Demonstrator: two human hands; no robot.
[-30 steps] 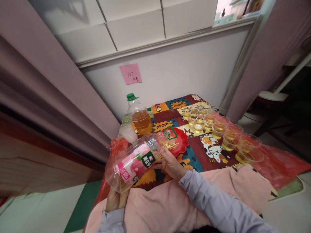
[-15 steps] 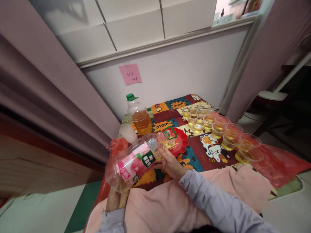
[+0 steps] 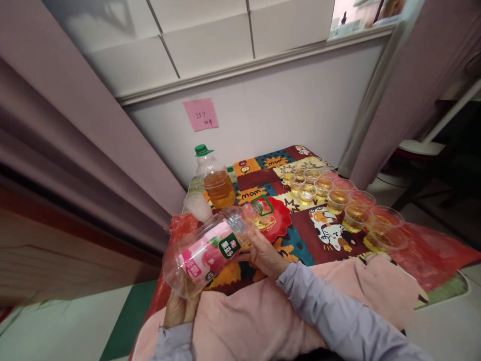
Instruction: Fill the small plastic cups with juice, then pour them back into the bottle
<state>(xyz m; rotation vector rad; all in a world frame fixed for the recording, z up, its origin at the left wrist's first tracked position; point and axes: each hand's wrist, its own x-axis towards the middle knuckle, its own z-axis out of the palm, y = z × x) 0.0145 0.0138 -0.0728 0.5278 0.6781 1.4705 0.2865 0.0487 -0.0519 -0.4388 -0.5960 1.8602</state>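
A large clear plastic juice bottle [image 3: 210, 250] with a pink and green label lies tilted across my lap side of the table, its neck pointing away to the right. My left hand [image 3: 181, 307] grips its base from below. Near the neck, my right hand [image 3: 265, 253] is closed around the bottle's shoulder. The bottle's mouth, with a green ring, is over a red scalloped plate [image 3: 283, 223]. Some yellow liquid shows around the neck; whether it is inside the bottle or in a cup beneath, I cannot tell.
Behind stands a jug [image 3: 219, 188] of amber liquid with a green cap, beside stacked clear cups [image 3: 198, 206]. Rows of clear cups [image 3: 338, 200] with yellow liquid fill the right side. Red plastic sheeting [image 3: 432, 250] hangs at the right edge. A pink note [image 3: 201, 114] is on the wall.
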